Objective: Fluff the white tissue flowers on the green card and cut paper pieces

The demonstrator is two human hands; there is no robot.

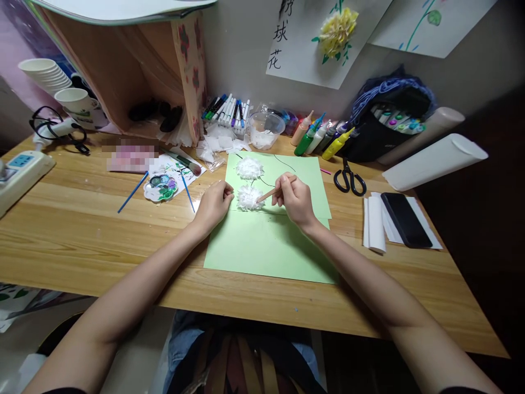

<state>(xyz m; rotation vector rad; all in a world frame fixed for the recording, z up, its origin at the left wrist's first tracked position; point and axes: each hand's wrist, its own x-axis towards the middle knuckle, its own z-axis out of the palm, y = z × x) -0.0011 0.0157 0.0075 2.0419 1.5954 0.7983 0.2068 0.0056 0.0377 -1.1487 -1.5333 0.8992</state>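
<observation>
Two fluffy white paper flowers, an upper one (pixel 249 168) and a lower one (pixel 249 198), lie on green paper (pixel 266 246). Thin dark lines run across the paper near them. My right hand (pixel 296 198) grips a thin wooden stick (pixel 267 195), its tip at the lower flower's right side. Whether the tip touches the petals or sits just above, I cannot tell. At the paper's left edge rests my left hand (pixel 214 203), fingers curled together beside the lower flower. Anything between those fingers is hidden.
Left of the paper lie a paint palette (pixel 161 187) and blue brushes (pixel 133 191). Behind stand markers (pixel 227 112), a plastic tub (pixel 266 130) and paint bottles (pixel 311 134). Black scissors (pixel 349 180), a phone (pixel 406 219) and a white roll (pixel 374 224) are to the right.
</observation>
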